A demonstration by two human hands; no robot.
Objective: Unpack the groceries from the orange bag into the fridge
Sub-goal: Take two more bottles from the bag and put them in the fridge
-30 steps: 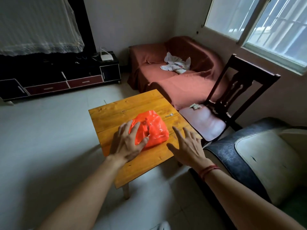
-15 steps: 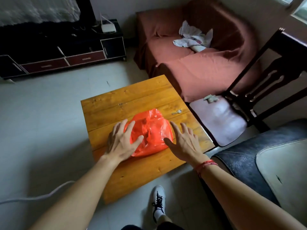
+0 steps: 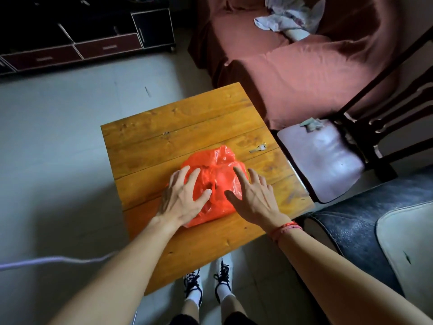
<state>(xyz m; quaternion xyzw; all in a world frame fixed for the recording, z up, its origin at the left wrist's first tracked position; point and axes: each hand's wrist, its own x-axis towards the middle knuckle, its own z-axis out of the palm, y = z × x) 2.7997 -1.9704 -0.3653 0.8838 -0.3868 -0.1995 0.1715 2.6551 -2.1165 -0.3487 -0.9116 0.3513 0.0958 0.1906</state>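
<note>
right grip (image 3: 254,198) has moved off the counter (image 3: 178,123) onto the orange bag (image 3: 218,167), opposite the left grip (image 3: 182,198). both lie spread, clamping nothing. opening can likely begin.

Legible markings: none recorded. The orange bag (image 3: 218,170) showed plain plastic with no print that could be read. No text, label, brand, number or sign was legible anywhere else in view.
</note>
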